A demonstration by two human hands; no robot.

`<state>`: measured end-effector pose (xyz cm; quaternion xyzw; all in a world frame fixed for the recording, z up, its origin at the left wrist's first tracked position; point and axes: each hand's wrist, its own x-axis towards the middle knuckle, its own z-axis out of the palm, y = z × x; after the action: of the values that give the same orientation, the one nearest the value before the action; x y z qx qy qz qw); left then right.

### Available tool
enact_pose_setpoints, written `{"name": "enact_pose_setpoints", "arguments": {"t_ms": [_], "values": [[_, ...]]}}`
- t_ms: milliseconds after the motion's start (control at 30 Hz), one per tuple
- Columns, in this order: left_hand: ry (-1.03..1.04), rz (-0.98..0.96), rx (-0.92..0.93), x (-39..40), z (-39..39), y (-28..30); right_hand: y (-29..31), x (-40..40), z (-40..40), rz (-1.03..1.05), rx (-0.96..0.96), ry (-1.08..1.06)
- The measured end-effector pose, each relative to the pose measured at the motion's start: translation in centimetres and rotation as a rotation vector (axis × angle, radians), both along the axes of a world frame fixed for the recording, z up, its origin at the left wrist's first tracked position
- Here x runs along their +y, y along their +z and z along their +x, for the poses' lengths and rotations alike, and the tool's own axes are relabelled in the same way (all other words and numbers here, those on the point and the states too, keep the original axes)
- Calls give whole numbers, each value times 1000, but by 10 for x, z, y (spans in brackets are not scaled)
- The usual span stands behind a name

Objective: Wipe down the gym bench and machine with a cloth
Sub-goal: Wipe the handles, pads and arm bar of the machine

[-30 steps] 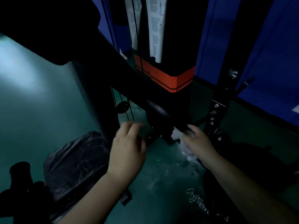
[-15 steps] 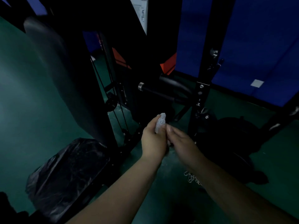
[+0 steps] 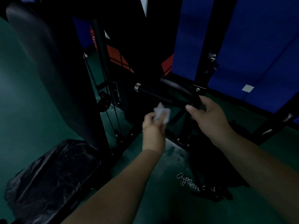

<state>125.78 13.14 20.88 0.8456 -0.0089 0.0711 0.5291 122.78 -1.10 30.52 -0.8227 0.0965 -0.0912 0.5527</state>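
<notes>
White, crumpled cloth point(image 3: 161, 114), bunched in your left hand point(image 3: 152, 126), fingers curled round its lower half, upper wad sticking out free. It sits just below and in front of the black bar point(image 3: 163, 94) of the machine, close but apart from it as far as you can tell. It looks soft, very light, no stiffness, so it will flatten and fold under any pressure; likely thin enough to shred or slip out if you drag hard over bolts. Keep it balled, palm behind it, and press the loose top onto the metal.

The bar is a rigid black tube with a silver end cap point(image 3: 137, 87), probably smooth and a bit slick, fixed to the upright post point(image 3: 203, 62). Your right hand point(image 3: 208, 117) is wrapped on the dark frame where bar meets post, thumb out toward the left, fingers curled over. Judged as a steadying grip so the bar takes the wipe without swinging.

Further out: padded backrest point(image 3: 40, 62) rising on the left, seat pad point(image 3: 51, 180) under wrinkled black plastic lower left, cables and a pulley point(image 3: 104, 103) between them. Green floor point(image 3: 24, 110), a loose chain point(image 3: 188, 182) on it near your right forearm, blue wall panels point(image 3: 258, 46) behind. Scene is dim, small hardware hard to read.
</notes>
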Motion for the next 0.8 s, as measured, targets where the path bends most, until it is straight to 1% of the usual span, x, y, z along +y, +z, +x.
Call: {"name": "enact_pose_setpoints", "arguments": {"t_ms": [67,100,167,233,300,333,367,467,500,567,600,633,700,733,800], "values": [[159,78,-3,13,-2,0,3,0,0,-71,-5,6],[210,69,-55,15,1,3,4,0,0,-102,-3,9],[211,62,-192,12,11,18,3,0,1,-159,3,6],[84,68,-291,-1,21,35,3,1,2,-210,11,-7],[-52,148,-275,-6,30,27,3,0,2,-255,32,-11],[-67,223,-237,-3,34,18,4,0,2,-272,45,-2],[-45,265,-161,2,36,10,5,-1,3,-285,56,12],[121,277,-97,15,31,1,4,-2,3,-280,49,19],[140,279,-123,15,23,8,3,-2,3,-271,38,14],[120,175,-216,10,11,26,2,0,2,-244,28,-3],[73,165,-264,6,9,33,2,1,2,-227,28,-12],[5,197,-268,1,10,40,1,1,1,-215,27,-18],[-140,251,-196,-5,11,53,3,0,0,-206,26,-16],[-175,263,-143,-5,10,58,5,0,-1,-205,28,-4],[-139,214,-111,2,5,71,11,-1,-4,-216,15,33]]}}
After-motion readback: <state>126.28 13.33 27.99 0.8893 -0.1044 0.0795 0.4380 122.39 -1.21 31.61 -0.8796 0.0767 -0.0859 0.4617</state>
